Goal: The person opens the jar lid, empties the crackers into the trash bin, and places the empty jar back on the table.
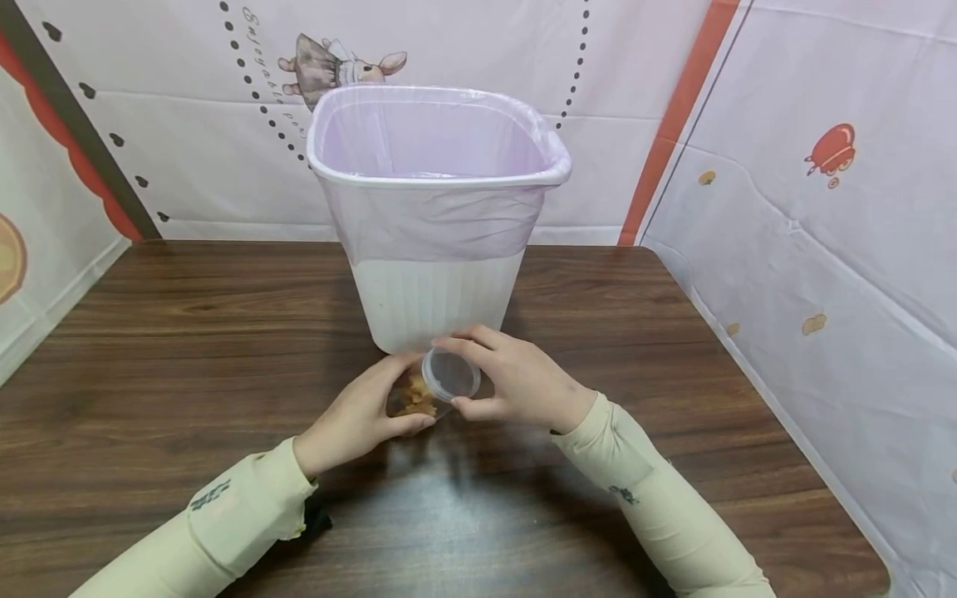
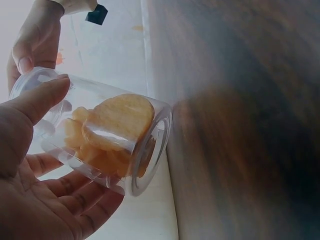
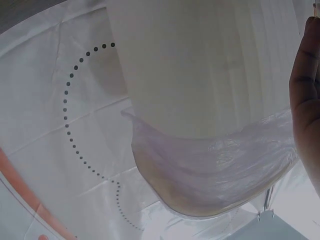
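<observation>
The left hand (image 1: 359, 415) held a clear jar (image 2: 75, 95), its thumb on one side and its fingers curled round the other. The right hand (image 1: 523, 378) pinched a clear round lid (image 1: 452, 375) by its rim, thumb below and fingers above, at the end of the jar away from the left palm; whether the lid was fastened could not be told. Inside the jar, between the hands, lay golden-brown food pieces (image 1: 420, 394), one of them a broad, flat slice. Pale sleeves (image 1: 247, 507) covered both forearms. Just beyond the hands a white bin (image 1: 437, 299) stood upright on the brown worktop (image 1: 187, 332), a lilac liner (image 1: 441, 220) folded over its rim. Farther out, behind the bin, hung a printed cloth (image 1: 635, 66).
</observation>
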A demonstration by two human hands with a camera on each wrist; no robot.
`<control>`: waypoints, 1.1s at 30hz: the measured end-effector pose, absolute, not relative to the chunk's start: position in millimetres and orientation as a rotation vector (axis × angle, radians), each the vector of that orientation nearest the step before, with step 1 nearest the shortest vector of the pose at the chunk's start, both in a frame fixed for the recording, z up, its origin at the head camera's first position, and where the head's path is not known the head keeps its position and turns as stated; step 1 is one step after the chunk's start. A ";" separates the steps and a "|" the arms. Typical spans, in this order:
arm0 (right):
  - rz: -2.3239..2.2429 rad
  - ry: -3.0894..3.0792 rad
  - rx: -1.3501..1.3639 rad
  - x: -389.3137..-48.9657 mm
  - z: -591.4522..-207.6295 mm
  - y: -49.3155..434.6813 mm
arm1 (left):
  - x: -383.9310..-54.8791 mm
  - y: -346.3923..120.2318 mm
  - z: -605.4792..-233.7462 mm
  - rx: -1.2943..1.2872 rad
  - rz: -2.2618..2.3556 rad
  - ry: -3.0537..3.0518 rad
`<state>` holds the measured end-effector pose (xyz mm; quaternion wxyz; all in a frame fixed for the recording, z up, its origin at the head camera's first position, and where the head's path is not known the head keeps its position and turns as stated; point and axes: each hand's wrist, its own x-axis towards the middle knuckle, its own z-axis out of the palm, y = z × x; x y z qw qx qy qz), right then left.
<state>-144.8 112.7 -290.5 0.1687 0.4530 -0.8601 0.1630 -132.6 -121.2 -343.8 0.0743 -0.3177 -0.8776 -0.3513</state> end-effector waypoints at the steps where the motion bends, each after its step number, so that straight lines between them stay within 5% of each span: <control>1: 0.463 -2.445 1.292 -144.9 -290.3 112.7 | -132.6 -121.2 -343.9 -0.951 -1.055 -2.637; 17: 0.428 -2.479 1.286 -144.4 -288.4 113.9 | -133.3 -121.4 -344.9 -0.956 -1.068 -2.651; 33: 0.329 -2.430 0.993 -138.9 -295.1 106.8 | -132.2 -120.4 -343.8 -0.931 -1.047 -2.653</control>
